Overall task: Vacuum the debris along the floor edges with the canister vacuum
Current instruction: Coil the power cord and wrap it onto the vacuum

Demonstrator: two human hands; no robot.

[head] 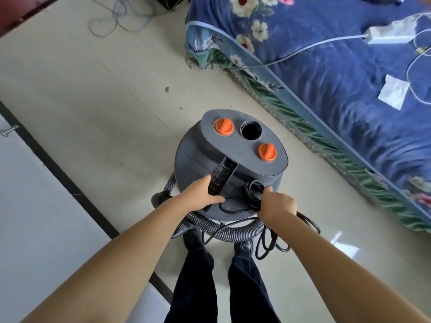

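A grey canister vacuum (198, 157) with two orange knobs and an open round port on top stands on the cream tile floor just in front of my feet. My left hand (200, 195) grips the black ribbed carry handle (222, 176) at its near end. My right hand (277, 205) is closed around a bundle of black power cord (253, 192) lying on the canister's top. More cord loops hang down to the floor at my right foot. The grey ribbed hose (235, 233) curls around the canister's near side. A small dark bit of debris (166, 89) lies on the tiles ahead.
A bed (338, 89) with a blue floral cover fills the right side, with a white power strip (391, 34) and cables on it. A white cabinet with a dark base edge (58, 169) runs along the left. Loose grey cables (116, 17) lie at the far wall.
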